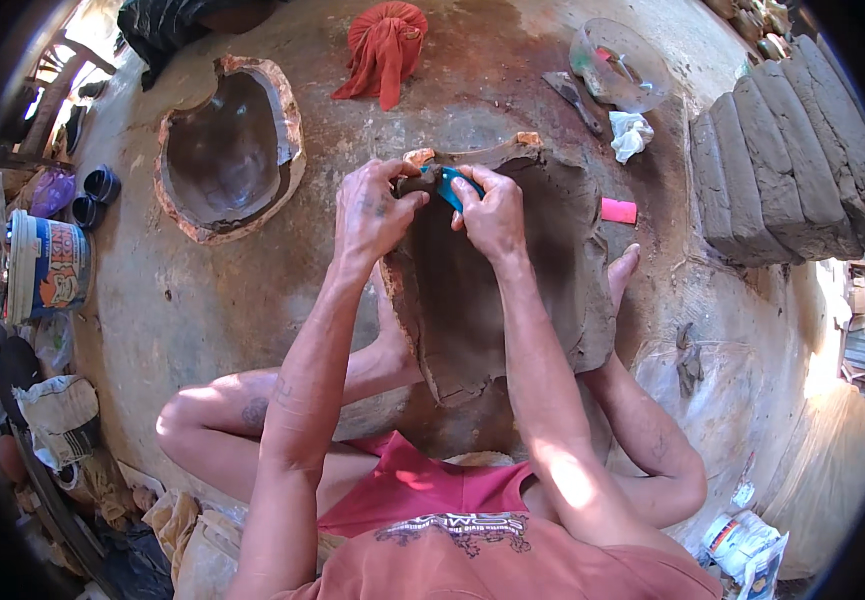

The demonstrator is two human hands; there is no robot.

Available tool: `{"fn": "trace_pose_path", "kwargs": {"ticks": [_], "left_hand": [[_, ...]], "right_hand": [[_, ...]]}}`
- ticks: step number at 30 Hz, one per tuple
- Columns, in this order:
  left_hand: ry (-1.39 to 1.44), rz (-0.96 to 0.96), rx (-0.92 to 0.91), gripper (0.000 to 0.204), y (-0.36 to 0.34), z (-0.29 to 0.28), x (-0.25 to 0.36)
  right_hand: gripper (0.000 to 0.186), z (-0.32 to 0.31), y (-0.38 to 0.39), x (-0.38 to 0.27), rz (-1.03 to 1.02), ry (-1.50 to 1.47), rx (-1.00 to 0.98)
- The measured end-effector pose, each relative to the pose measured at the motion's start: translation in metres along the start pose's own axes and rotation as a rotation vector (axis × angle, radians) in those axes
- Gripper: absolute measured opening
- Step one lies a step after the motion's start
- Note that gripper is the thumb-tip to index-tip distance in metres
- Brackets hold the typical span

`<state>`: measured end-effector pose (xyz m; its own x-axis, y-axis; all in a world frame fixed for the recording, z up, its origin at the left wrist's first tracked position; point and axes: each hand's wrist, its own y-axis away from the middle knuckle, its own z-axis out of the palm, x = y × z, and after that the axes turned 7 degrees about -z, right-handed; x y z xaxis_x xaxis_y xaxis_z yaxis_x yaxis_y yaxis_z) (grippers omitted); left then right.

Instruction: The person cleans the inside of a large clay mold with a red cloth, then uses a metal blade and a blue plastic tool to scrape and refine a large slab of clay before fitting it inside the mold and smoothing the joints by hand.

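Note:
My right hand (493, 214) is closed around a small blue-green plastic scraper (460, 189) at the far rim of a mould lined with wet grey clay. Beside it, my left hand (372, 208) is closed on a lump of grey clay (417, 184), its fingers wrapped over the far left rim. The clay lining (457, 310) spreads over the mould between my legs, and its ragged edges hang over the sides. Orange-brown mould edge (527, 139) shows at the far side. Where the scraper meets the clay is partly hidden by my fingers.
Another hollow mould (297, 130) lies at the far left. Beyond my hands are a tied red cloth bundle (388, 48), a clear plastic bowl (647, 98) and a trowel-like tool (574, 103). A pink block (618, 211) and stacked clay slabs (752, 170) stand right; a bucket (47, 265) stands left.

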<state>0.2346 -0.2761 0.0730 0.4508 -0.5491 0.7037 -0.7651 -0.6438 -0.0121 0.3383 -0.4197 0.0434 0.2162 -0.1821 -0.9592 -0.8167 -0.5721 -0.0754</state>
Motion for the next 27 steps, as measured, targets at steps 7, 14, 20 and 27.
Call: {"fn": "trace_pose_path", "kwargs": {"ticks": [7, 14, 20, 27], "left_hand": [[0.276, 0.009, -0.008, 0.038, 0.004, -0.007, -0.014], [0.59, -0.016, 0.068, 0.039, 0.03, -0.027, -0.023], [0.784, -0.05, 0.205, 0.036, 0.054, -0.061, -0.002], [0.83, 0.238, 0.132, 0.041, 0.084, -0.102, 0.04]], "right_hand": [[0.018, 0.017, 0.051, 0.002, 0.028, -0.097, -0.055], [0.018, -0.008, 0.072, 0.002, 0.088, -0.061, -0.407], [0.017, -0.059, 0.113, 0.018, -0.271, 0.088, -0.735], [0.012, -0.118, 0.156, -0.03, -0.198, 0.263, -0.801]]}}
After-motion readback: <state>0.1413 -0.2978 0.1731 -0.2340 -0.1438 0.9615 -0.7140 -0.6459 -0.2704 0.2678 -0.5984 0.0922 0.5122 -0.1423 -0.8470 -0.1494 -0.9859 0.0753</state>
